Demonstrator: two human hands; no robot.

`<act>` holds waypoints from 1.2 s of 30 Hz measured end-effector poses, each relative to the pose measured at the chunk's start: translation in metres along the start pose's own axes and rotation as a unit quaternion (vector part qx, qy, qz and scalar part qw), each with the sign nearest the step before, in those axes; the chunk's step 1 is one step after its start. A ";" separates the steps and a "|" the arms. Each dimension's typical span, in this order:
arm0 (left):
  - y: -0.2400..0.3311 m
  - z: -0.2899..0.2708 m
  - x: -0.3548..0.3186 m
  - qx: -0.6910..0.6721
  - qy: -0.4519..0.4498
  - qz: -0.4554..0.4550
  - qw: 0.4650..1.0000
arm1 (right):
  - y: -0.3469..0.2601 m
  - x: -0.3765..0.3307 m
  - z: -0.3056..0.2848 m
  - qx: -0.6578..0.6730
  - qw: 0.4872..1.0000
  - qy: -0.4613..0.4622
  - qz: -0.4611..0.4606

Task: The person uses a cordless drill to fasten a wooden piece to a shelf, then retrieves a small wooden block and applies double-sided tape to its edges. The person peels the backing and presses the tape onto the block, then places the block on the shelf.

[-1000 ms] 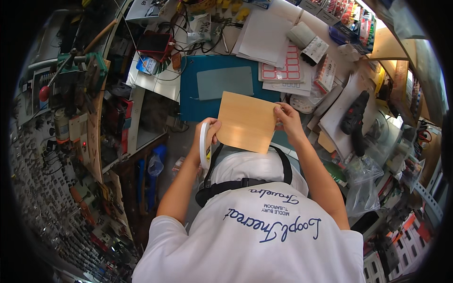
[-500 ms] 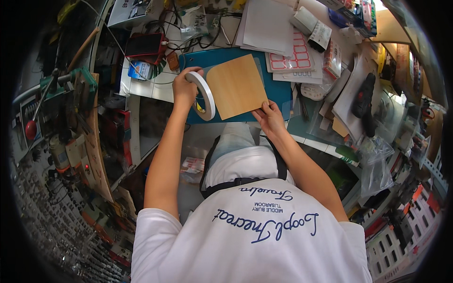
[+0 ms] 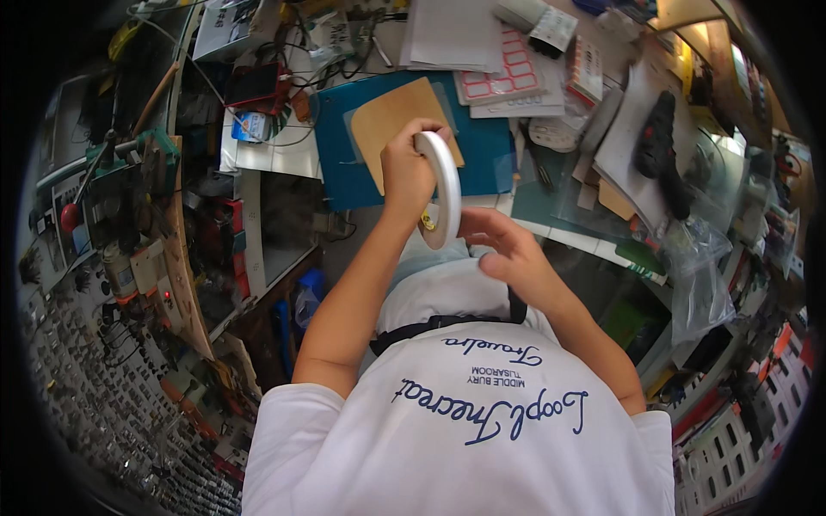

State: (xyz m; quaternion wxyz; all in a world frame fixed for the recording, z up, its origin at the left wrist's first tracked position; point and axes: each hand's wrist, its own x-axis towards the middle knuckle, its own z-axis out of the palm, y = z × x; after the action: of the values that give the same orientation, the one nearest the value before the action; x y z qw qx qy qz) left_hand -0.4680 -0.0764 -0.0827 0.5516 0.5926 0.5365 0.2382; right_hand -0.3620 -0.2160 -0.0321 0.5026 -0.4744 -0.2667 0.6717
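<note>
My left hand (image 3: 404, 172) grips a narrow white roll of tape (image 3: 451, 193) by its upper edge, and the ring stands upright in front of my lap. Close to the roll's lower right side is my right hand (image 3: 514, 251), its fingers stretched out and the thumb apart. Whether its fingertips touch the roll I cannot tell. Beyond my left hand a light wood-coloured sheet (image 3: 391, 110) with a rounded corner lies on a blue mat (image 3: 483, 159). My left hand hides part of this sheet.
Loose cables and a red-framed device (image 3: 258, 86) crowd the back left. White papers (image 3: 452, 34), red-bordered label sheets (image 3: 499, 73) and small boxes lie at the back right. A black-handled tool (image 3: 658, 142) rests on papers farther right, above a clear plastic bag (image 3: 701, 284).
My right hand has let go of the wood-coloured sheet, which now lies on the mat. My left hand has carried the tape roll right and nearer to me, and my right hand has drawn nearer too.
</note>
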 end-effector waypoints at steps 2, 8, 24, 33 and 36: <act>0.024 0.022 -0.012 0.016 0.020 0.068 0.997 | -0.017 -0.013 0.003 -0.129 0.991 0.032 -0.014; 0.055 0.037 -0.061 0.010 -0.105 0.153 0.983 | -0.013 -0.059 -0.029 0.003 0.994 0.094 -0.059; 0.087 0.060 -0.138 -0.317 -0.347 -0.013 0.883 | -0.008 -0.107 -0.115 0.121 0.981 0.053 -0.140; 0.063 0.069 -0.146 -0.335 -0.399 -0.030 0.853 | 0.000 -0.109 -0.095 0.438 0.890 0.090 -0.086; 0.061 0.076 -0.153 -0.312 -0.375 -0.008 0.873 | 0.010 -0.104 -0.098 0.562 0.823 0.018 -0.079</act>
State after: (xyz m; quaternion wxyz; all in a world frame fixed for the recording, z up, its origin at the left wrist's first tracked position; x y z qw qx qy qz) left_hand -0.4264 -0.2323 -0.0008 0.8691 0.4306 0.1923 0.1489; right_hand -0.2727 -0.3281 -0.0425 0.7384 -0.0990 0.1292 0.6545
